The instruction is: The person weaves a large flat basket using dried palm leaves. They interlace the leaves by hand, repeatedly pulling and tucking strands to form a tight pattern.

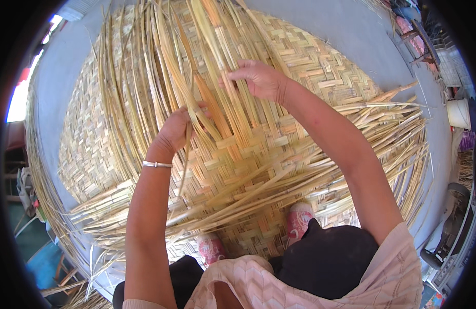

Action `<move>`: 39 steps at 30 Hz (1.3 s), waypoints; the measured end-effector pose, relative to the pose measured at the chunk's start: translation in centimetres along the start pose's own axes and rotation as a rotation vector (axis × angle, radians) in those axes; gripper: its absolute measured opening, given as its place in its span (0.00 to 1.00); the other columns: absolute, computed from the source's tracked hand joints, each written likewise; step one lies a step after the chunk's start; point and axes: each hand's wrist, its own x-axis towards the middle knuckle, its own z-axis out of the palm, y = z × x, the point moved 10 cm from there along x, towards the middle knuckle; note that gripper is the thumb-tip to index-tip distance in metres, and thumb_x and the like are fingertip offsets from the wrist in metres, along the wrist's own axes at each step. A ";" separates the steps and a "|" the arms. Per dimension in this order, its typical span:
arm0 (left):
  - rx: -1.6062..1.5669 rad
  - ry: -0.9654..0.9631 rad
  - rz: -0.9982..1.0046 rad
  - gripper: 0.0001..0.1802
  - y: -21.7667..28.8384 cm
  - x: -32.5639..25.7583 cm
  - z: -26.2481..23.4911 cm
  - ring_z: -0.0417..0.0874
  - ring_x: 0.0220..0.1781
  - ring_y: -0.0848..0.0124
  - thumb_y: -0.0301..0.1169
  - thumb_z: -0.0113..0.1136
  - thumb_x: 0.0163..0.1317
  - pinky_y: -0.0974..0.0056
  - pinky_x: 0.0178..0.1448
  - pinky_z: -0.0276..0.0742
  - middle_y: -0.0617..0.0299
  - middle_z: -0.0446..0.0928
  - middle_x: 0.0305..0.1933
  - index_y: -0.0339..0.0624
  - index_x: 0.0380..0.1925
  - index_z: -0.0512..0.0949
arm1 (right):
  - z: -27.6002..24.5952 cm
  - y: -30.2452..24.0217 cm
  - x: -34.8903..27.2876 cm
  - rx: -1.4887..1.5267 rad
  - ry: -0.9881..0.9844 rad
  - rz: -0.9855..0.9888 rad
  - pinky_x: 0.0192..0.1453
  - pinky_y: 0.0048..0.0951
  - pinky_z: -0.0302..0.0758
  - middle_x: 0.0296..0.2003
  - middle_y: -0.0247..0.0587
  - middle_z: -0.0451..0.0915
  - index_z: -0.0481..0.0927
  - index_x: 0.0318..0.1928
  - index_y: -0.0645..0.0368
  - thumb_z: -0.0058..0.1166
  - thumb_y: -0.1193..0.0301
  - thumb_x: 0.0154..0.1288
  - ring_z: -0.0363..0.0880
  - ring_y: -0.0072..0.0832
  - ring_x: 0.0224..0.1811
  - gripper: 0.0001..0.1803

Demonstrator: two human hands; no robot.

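left hand (177,129) pinches a loose strip (187,154); right hand (261,80) lies half-open on upright strips (212,62).
lifted strips expose the woven mat (310,67).

The mat (299,67) is woven of dry, matt bamboo strips (160,56) (pale straw-yellow), over smooth grey concrete floor (346,26).

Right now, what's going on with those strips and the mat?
A person is squatting on a large woven mat of pale yellow strips, working at its unfinished part. The left hand, a metal bangle on its wrist, pinches a loose strip that hangs down. The right hand presses flat on the upright loose strips further out. Part of the mat is tightly plaited; many strip ends still stick out unwoven. Two pink shoes rest on the mat.
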 end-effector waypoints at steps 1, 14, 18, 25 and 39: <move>0.042 -0.008 0.003 0.19 0.0 0.0 0.0 0.83 0.42 0.68 0.27 0.46 0.69 0.68 0.43 0.82 0.53 0.80 0.44 0.32 0.58 0.67 | 0.2 -0.1 0.3 0.125 -0.022 0.032 0.55 0.37 0.77 0.48 0.48 0.79 0.71 0.55 0.64 0.50 0.67 0.68 0.79 0.37 0.52 0.19; 0.614 -0.119 -0.080 0.24 1.3 -1.1 2.2 0.81 0.46 0.66 0.32 0.58 0.62 0.63 0.54 0.75 0.57 0.80 0.41 0.34 0.57 0.72 | 2.2 -1.6 3.3 0.027 -0.097 -0.030 0.46 0.33 0.79 0.40 0.39 0.81 0.77 0.47 0.60 0.58 0.68 0.62 0.80 0.29 0.43 0.15; 0.571 0.029 -0.098 0.19 1.2 -1.0 -0.8 0.82 0.41 0.69 0.33 0.58 0.63 0.64 0.46 0.79 0.56 0.80 0.39 0.35 0.52 0.75 | -4.0 -4.0 0.9 0.310 0.192 -0.232 0.54 0.35 0.78 0.45 0.44 0.80 0.74 0.46 0.61 0.55 0.73 0.65 0.80 0.33 0.49 0.11; 0.736 0.325 -0.095 0.12 1.8 -2.5 -5.3 0.81 0.26 0.74 0.35 0.59 0.63 0.71 0.30 0.77 0.60 0.81 0.28 0.37 0.40 0.79 | -11.2 -0.3 -5.7 0.361 0.452 -0.256 0.52 0.37 0.79 0.45 0.47 0.79 0.71 0.48 0.64 0.54 0.72 0.66 0.80 0.34 0.47 0.13; 1.125 0.156 -0.263 0.13 -2.9 -2.6 -5.1 0.83 0.25 0.67 0.34 0.62 0.61 0.65 0.30 0.78 0.55 0.80 0.23 0.32 0.30 0.80 | -11.8 6.9 -12.6 -0.090 0.625 0.241 0.41 0.34 0.81 0.39 0.50 0.80 0.75 0.40 0.65 0.48 0.66 0.69 0.83 0.38 0.41 0.12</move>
